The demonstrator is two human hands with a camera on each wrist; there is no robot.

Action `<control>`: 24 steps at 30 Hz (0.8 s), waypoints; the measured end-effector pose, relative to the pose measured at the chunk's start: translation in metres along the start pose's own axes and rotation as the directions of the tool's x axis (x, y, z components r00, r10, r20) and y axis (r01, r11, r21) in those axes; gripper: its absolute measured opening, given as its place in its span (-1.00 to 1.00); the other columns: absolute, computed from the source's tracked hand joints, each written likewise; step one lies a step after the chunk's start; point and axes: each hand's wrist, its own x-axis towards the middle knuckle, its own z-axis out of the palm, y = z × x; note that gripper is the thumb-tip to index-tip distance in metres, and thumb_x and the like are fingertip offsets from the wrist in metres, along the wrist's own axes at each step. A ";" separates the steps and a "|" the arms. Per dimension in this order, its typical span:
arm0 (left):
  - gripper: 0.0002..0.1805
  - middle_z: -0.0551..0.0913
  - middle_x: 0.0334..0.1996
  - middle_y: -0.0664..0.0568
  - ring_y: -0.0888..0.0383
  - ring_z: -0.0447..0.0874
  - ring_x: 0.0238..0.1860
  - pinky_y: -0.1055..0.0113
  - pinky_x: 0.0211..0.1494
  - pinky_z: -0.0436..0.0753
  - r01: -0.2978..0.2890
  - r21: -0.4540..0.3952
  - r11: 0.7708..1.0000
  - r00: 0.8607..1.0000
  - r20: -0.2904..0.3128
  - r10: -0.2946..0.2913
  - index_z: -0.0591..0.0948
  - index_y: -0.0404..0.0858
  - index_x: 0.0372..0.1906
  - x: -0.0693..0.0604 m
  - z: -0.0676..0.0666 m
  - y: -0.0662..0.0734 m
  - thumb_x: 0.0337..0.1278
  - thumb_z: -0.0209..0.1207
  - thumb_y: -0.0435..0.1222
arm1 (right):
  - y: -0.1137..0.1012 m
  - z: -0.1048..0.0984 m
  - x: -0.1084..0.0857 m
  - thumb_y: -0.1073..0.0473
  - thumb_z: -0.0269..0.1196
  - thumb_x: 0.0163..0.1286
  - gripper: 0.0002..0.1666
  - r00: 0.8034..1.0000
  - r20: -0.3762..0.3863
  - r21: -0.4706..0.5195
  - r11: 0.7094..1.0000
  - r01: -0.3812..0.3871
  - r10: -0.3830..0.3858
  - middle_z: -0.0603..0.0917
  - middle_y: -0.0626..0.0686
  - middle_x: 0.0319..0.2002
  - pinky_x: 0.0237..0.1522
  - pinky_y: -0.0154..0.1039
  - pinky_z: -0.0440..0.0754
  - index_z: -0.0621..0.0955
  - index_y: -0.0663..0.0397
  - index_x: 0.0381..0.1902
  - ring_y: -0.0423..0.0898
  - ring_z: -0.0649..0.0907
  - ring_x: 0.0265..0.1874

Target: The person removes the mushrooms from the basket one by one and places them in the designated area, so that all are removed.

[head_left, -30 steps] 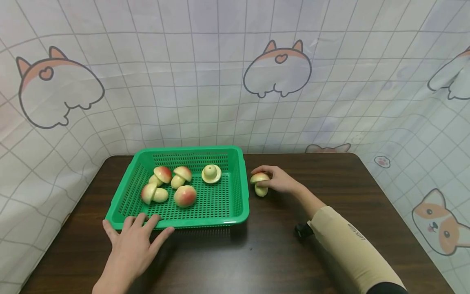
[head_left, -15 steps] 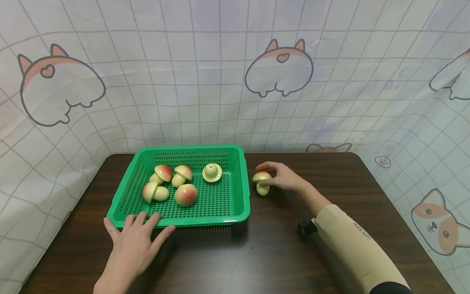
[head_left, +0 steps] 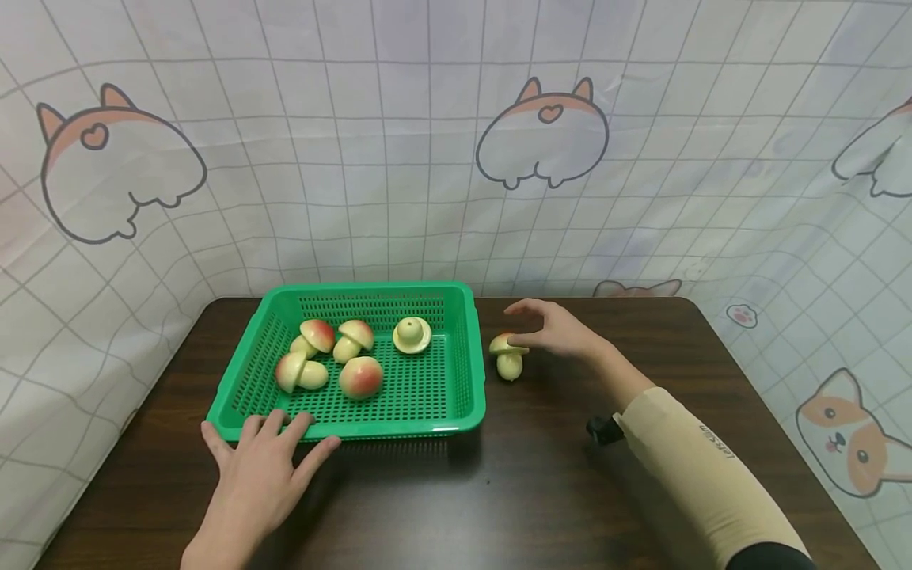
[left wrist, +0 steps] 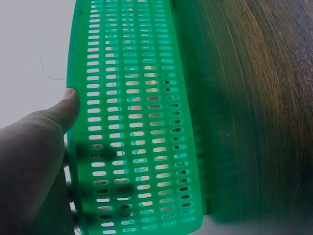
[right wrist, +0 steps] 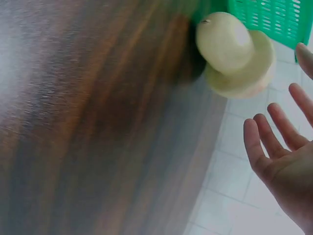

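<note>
A toy mushroom with a red and cream cap lies on the dark table, just right of the green basket. My right hand is beside its cap with fingers spread; in the right wrist view the hand stands apart from the mushroom. My left hand rests on the basket's near rim at the left, fingers over the edge. The left wrist view has the left thumb against the rim of the basket. Several mushrooms lie inside, including one cap-down.
The brown table stretches in front of the basket and to the right. A patterned white cloth hangs behind the table and along its sides. A small black object is by the right sleeve.
My right hand has let go of the mushroom and drawn back slightly to the right, its fingers more spread. The mushroom stays beside the basket. My left hand has held its place on the rim.
</note>
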 end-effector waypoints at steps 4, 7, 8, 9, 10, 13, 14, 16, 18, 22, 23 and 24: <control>-0.39 0.57 -0.10 -0.16 -0.35 0.45 0.04 -0.70 0.15 -0.48 0.001 0.000 1.000 1.000 0.009 -0.001 0.65 -0.19 0.06 0.000 0.000 0.000 0.38 0.10 0.27 | -0.010 -0.005 0.001 -0.03 0.42 0.39 -0.39 1.000 -0.006 -0.004 1.000 -0.008 0.008 0.54 0.10 0.30 0.30 0.25 0.39 0.55 -0.02 0.32 0.14 0.45 0.34; -0.38 0.57 -0.09 -0.17 -0.37 0.45 0.06 -0.71 0.15 -0.47 0.003 0.004 1.000 1.000 0.017 -0.003 0.64 -0.19 0.07 -0.001 0.000 0.000 0.39 0.10 0.27 | -0.018 -0.007 0.004 -0.06 0.39 0.42 -0.42 1.000 -0.011 0.018 1.000 0.001 -0.001 0.52 0.09 0.33 0.31 0.25 0.38 0.55 -0.06 0.32 0.13 0.43 0.35; -0.37 0.57 -0.08 -0.17 -0.37 0.45 0.06 -0.70 0.15 -0.48 0.004 0.007 1.000 1.000 0.019 -0.004 0.64 -0.19 0.07 -0.001 0.000 -0.001 0.39 0.09 0.28 | -0.021 -0.007 0.005 -0.07 0.38 0.43 -0.42 1.000 -0.012 0.026 1.000 0.005 -0.005 0.51 0.09 0.34 0.31 0.24 0.39 0.54 -0.07 0.32 0.12 0.43 0.35; -0.37 0.57 -0.08 -0.17 -0.37 0.45 0.06 -0.70 0.15 -0.48 0.005 0.009 1.000 1.000 0.019 -0.005 0.64 -0.19 0.07 -0.001 0.000 -0.001 0.39 0.09 0.28 | -0.024 -0.008 0.006 -0.08 0.37 0.44 -0.42 1.000 -0.013 0.036 0.999 0.012 -0.011 0.50 0.09 0.35 0.31 0.25 0.38 0.54 -0.07 0.33 0.12 0.42 0.36; -0.38 0.57 -0.08 -0.17 -0.37 0.45 0.06 -0.70 0.15 -0.49 0.005 0.009 1.000 1.000 0.020 -0.005 0.64 -0.19 0.07 -0.001 0.000 -0.002 0.39 0.10 0.28 | -0.028 -0.008 0.008 -0.08 0.36 0.45 -0.42 1.000 -0.016 0.043 0.999 0.018 -0.018 0.51 0.08 0.35 0.31 0.24 0.39 0.53 -0.07 0.33 0.11 0.43 0.36; -0.38 0.58 -0.09 -0.17 -0.37 0.46 0.05 -0.70 0.14 -0.49 0.001 0.009 1.000 1.000 0.014 -0.001 0.64 -0.19 0.07 -0.001 0.000 -0.002 0.39 0.10 0.27 | -0.039 -0.010 0.012 -0.05 0.33 0.48 -0.42 0.999 -0.015 0.068 0.997 0.043 -0.042 0.50 0.09 0.36 0.30 0.24 0.41 0.51 -0.02 0.36 0.12 0.44 0.36; -0.38 0.58 -0.09 -0.18 -0.37 0.46 0.05 -0.71 0.14 -0.48 -0.001 0.007 1.000 1.000 0.012 0.001 0.64 -0.20 0.07 -0.001 0.000 -0.002 0.39 0.10 0.27 | -0.043 -0.011 0.013 -0.04 0.32 0.50 -0.42 0.999 -0.016 0.075 0.996 0.049 -0.048 0.51 0.10 0.35 0.28 0.23 0.43 0.51 0.00 0.37 0.13 0.44 0.36; -0.37 0.58 -0.08 -0.18 -0.37 0.46 0.05 -0.71 0.14 -0.48 -0.004 0.006 1.000 1.000 0.009 0.003 0.64 -0.20 0.08 0.000 0.000 -0.001 0.39 0.10 0.27 | -0.050 -0.011 0.016 -0.04 0.28 0.53 -0.44 0.998 -0.014 0.084 0.995 0.059 -0.058 0.51 0.12 0.35 0.25 0.18 0.48 0.50 0.03 0.37 0.11 0.47 0.34; -0.37 0.57 -0.07 -0.19 -0.37 0.46 0.05 -0.71 0.14 -0.47 -0.002 0.009 1.000 1.000 0.009 0.002 0.64 -0.21 0.09 0.000 0.000 -0.001 0.39 0.10 0.27 | -0.058 -0.011 0.020 -0.06 0.24 0.56 -0.44 0.998 -0.002 0.097 0.994 0.059 -0.059 0.51 0.11 0.34 0.18 0.13 0.56 0.49 0.05 0.38 0.09 0.50 0.30; -0.36 0.57 -0.07 -0.19 -0.36 0.46 0.06 -0.71 0.15 -0.46 0.003 0.011 1.000 1.000 0.015 -0.003 0.63 -0.21 0.09 0.000 -0.001 0.000 0.39 0.09 0.27 | -0.072 -0.008 0.026 -0.10 0.19 0.58 -0.41 0.997 0.029 0.127 0.989 0.070 -0.074 0.53 0.11 0.31 0.05 0.01 0.67 0.49 0.11 0.38 0.04 0.56 0.23; -0.37 0.57 -0.07 -0.19 -0.36 0.46 0.06 -0.71 0.14 -0.46 0.003 0.012 1.000 1.000 0.017 -0.003 0.63 -0.21 0.09 0.000 -0.001 0.000 0.39 0.09 0.27 | -0.075 -0.007 0.027 -0.11 0.19 0.58 -0.41 0.996 0.035 0.138 0.988 0.072 -0.078 0.53 0.11 0.31 0.03 -0.01 0.68 0.49 0.12 0.38 0.04 0.56 0.22; -0.37 0.57 -0.08 -0.19 -0.37 0.46 0.05 -0.72 0.14 -0.46 0.002 0.012 1.000 1.000 0.017 -0.003 0.63 -0.21 0.09 0.000 -0.001 0.000 0.39 0.09 0.27 | -0.077 -0.006 0.029 -0.10 0.19 0.59 -0.42 0.995 0.042 0.149 0.986 0.079 -0.086 0.53 0.13 0.31 0.02 -0.03 0.69 0.49 0.13 0.37 0.04 0.56 0.22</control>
